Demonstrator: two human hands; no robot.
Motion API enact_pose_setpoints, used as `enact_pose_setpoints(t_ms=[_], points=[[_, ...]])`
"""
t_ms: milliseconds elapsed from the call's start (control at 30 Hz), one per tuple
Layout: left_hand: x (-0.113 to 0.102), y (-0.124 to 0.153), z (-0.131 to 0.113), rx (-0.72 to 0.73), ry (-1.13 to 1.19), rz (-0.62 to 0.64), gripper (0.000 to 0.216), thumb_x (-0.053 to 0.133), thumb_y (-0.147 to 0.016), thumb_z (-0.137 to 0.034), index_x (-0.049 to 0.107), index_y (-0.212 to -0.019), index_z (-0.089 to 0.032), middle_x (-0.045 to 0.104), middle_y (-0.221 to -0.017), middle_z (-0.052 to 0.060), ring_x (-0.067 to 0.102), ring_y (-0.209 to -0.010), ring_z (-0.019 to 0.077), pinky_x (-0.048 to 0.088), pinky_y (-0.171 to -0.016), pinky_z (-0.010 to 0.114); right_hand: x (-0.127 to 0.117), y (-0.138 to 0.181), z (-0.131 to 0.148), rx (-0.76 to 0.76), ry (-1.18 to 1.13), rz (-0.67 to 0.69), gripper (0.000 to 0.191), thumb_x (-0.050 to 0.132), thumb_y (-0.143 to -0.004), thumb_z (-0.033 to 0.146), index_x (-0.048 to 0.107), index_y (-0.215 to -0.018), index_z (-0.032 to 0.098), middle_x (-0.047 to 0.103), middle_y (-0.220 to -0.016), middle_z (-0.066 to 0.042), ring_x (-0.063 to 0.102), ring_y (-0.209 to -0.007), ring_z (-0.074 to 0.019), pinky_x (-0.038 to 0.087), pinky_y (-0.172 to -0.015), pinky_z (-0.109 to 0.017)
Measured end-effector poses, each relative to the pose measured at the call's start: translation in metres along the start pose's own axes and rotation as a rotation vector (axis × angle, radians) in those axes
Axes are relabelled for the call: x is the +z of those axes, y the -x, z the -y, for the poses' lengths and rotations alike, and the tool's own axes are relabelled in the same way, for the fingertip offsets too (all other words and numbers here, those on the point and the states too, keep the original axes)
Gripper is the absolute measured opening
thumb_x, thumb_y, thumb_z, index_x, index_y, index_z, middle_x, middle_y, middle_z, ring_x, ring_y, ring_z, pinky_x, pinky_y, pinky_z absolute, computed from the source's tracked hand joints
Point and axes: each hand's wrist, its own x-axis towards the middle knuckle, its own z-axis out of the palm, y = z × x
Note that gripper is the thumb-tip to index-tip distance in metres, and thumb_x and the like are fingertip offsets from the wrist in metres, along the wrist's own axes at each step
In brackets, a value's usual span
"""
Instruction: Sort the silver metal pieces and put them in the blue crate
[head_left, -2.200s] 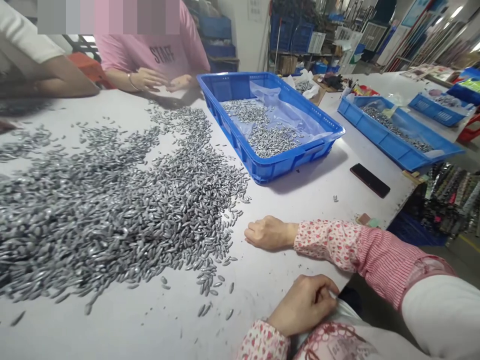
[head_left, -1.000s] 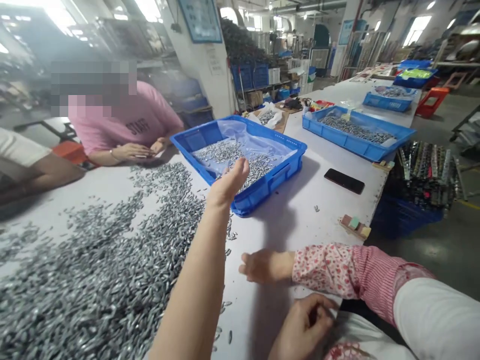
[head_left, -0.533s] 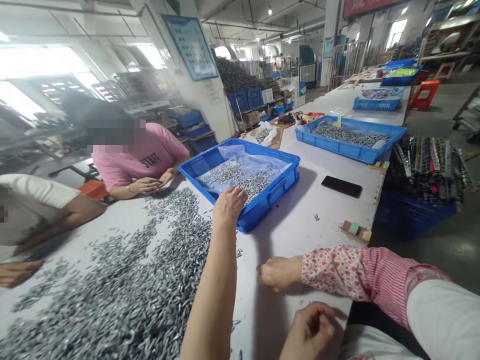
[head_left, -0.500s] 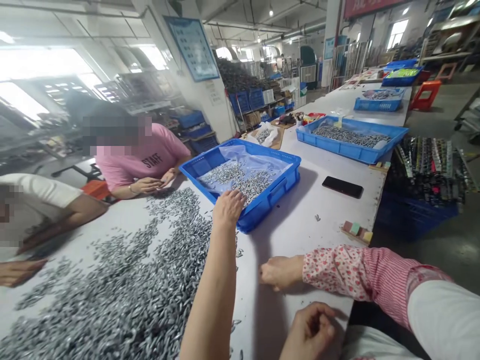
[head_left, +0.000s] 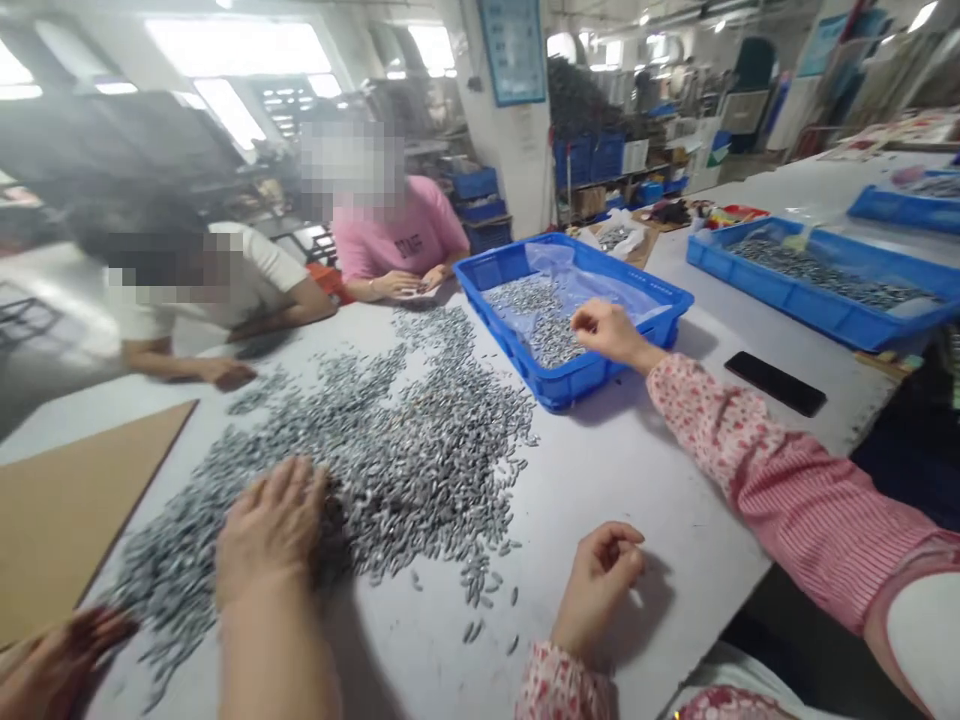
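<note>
A board (head_left: 82, 510) lies at the left of the table (head_left: 600, 460), its slanting edge just beside the pile of silver pieces (head_left: 420, 460) spread across the middle. A neighbour's sleeved arm comes in from the right, its hand (head_left: 611, 330) curled over the near side of the tray (head_left: 559, 393); the neighbour's other hand (head_left: 596, 585) is loosely bent at the near side of the table, just right of a few stray pieces. Across the table, someone in pink (head_left: 401, 240) has both hands near the pile's far end, and a hand (head_left: 229, 373) of someone in white is at its far left. A phone (head_left: 776, 383) lies flat right of the tray. The tray holds a plastic liner (head_left: 611, 285) with more pieces on it; a second tray (head_left: 780, 292) beyond the phone also holds many. The person's right hand (head_left: 270, 520) is palm down on the pile, fingers outstretched; the left hand (head_left: 67, 650), blurred and partly cut off, is at the pile's near left edge, its grip impossible to tell. Half a second ago the right hand was at the tray and the neighbour's sleeved arm lay along the table.
</note>
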Motion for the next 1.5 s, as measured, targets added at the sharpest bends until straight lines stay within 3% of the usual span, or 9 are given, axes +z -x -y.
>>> enact_pose_setpoints(t_ms=[133, 267, 367, 567, 667, 900, 1200, 1400, 1500], points=[[0.025, 0.006, 0.022, -0.029, 0.250, -0.012, 0.057, 0.074, -0.076, -0.063, 0.062, -0.096, -0.011, 0.053, -0.065, -0.001, 0.050, -0.059, 0.0100, 0.041, -0.060, 0.024, 0.025, -0.014, 0.007, -0.160, 0.030, -0.094, 0.018, 0.059, -0.083, 0.014, 0.067, -0.099, 0.015, 0.061, -0.106, -0.010, 0.058, -0.101, -0.0231, 0.046, -0.092, -0.037], [0.020, 0.002, 0.017, -0.040, 0.389, 0.019, 0.060, 0.081, -0.067, -0.063, 0.064, -0.091, -0.011, 0.053, -0.064, -0.001, 0.046, -0.057, 0.0086, 0.036, -0.059, 0.024, 0.087, 0.016, 0.043, -0.331, -0.200, 0.384, 0.016, 0.057, -0.089, 0.017, 0.065, -0.102, 0.014, 0.065, -0.097, -0.007, 0.060, -0.086, -0.0170, 0.049, -0.085, -0.033], [0.021, 0.002, 0.015, -0.062, 0.448, 0.060, 0.060, 0.082, -0.064, -0.062, 0.066, -0.091, -0.010, 0.056, -0.069, 0.001, 0.047, -0.058, 0.0089, 0.035, -0.059, 0.024, 0.141, 0.037, 0.068, -0.419, -0.229, 0.675, 0.027, 0.062, -0.087, 0.017, 0.062, -0.114, 0.012, 0.063, -0.113, -0.011, 0.057, -0.103, -0.0202, 0.045, -0.096, -0.037], [0.029, 0.004, 0.017, -0.090, 0.526, 0.112, 0.054, 0.085, -0.063, -0.054, 0.069, -0.092, -0.011, 0.056, -0.069, -0.001, 0.047, -0.060, 0.0085, 0.036, -0.062, 0.024, 0.198, 0.059, 0.102, -0.215, -0.095, 0.694, 0.069, 0.077, -0.076, 0.045, 0.051, -0.135, 0.020, 0.046, -0.130, -0.015, 0.042, -0.117, -0.0306, 0.038, -0.100, -0.051], [0.033, 0.005, 0.015, -0.111, 0.557, 0.149, 0.049, 0.085, -0.064, -0.049, 0.071, -0.092, -0.012, 0.056, -0.069, -0.001, 0.048, -0.060, 0.0092, 0.037, -0.063, 0.024, 0.195, 0.074, 0.109, -0.304, -0.110, 0.729, 0.066, 0.080, -0.072, 0.049, 0.056, -0.128, 0.024, 0.041, -0.134, -0.013, 0.039, -0.117, -0.0300, 0.038, -0.099, -0.049], [0.034, 0.007, 0.011, -0.143, 0.553, 0.217, 0.041, 0.082, -0.067, -0.042, 0.070, -0.093, -0.013, 0.053, -0.068, -0.002, 0.043, -0.058, 0.0079, 0.032, -0.058, 0.022, 0.162, 0.102, 0.105, -0.610, -0.250, 0.998, 0.014, 0.065, -0.087, 0.019, 0.065, -0.101, 0.019, 0.054, -0.109, -0.008, 0.050, -0.093, -0.0185, 0.044, -0.082, -0.030], [0.036, 0.009, 0.006, -0.171, 0.496, 0.277, 0.027, 0.074, -0.073, -0.030, 0.068, -0.093, -0.012, 0.055, -0.069, -0.001, 0.044, -0.058, 0.0082, 0.032, -0.054, 0.020, 0.089, 0.110, 0.045, -0.146, -0.384, 0.796, 0.009, 0.061, -0.089, 0.016, 0.068, -0.093, 0.015, 0.068, -0.094, -0.006, 0.063, -0.091, -0.0170, 0.049, -0.088, -0.034], [0.035, 0.009, 0.005, -0.149, 0.466, 0.290, 0.026, 0.071, -0.075, -0.030, 0.067, -0.093, -0.011, 0.055, -0.068, -0.001, 0.045, -0.059, 0.0091, 0.033, -0.057, 0.021, 0.067, 0.117, 0.026, 0.113, -0.445, 0.673, 0.021, 0.050, -0.091, 0.015, 0.068, -0.101, 0.014, 0.069, -0.102, -0.007, 0.068, -0.076, -0.0113, 0.058, -0.070, -0.027], [0.035, 0.009, 0.004, -0.153, 0.465, 0.300, 0.026, 0.070, -0.075, -0.029, 0.066, -0.094, -0.012, 0.052, -0.067, -0.002, 0.043, -0.058, 0.0086, 0.032, -0.057, 0.021, 0.059, 0.115, 0.028, 0.111, -0.490, 0.654, 0.026, 0.047, -0.091, 0.014, 0.066, -0.107, 0.015, 0.068, -0.112, -0.009, 0.069, -0.085, -0.0120, 0.060, -0.075, -0.027]])
